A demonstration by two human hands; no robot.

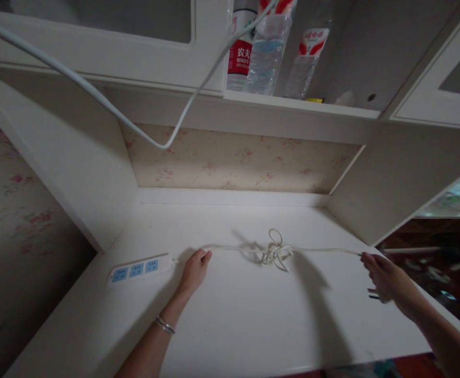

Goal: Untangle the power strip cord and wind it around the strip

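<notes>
Taking the knotted bundle of the white cord (pixel 277 254) as the clock's centre and the back wall as twelve, the cord runs across the desktop (pixel 233 320) almost straight from nine to three, with loose loops sticking up toward twelve and down toward five. At nine o'clock the left hand (pixel 196 270), a silver bracelet (pixel 164 324) on its wrist, pinches the cord between thumb and fingers; at three the right hand (pixel 383 278) grasps it with curled fingertips. Beyond the left hand, also near nine, the power strip (pixel 140 270) lies on the desktop, its three blue sockets facing up, its long axis slanting from between eight and nine to between two and three, its cord end nearest the hand. Below the right hand shows the plug (pixel 384 297), prongs toward nine; whether the palm grips it, I cannot tell. Toward twelve, an open shelf (pixel 355 107) above the desk holds three upright bottles (pixel 267 58) with red-and-white labels; their fill is unclear. A thick white cable (pixel 162 146) sags across the foreground from ten to twelve. White surface stretches to the back ledge (pixel 230 197) at twelve and the front edge at six; side panels rise at ten and two.
</notes>
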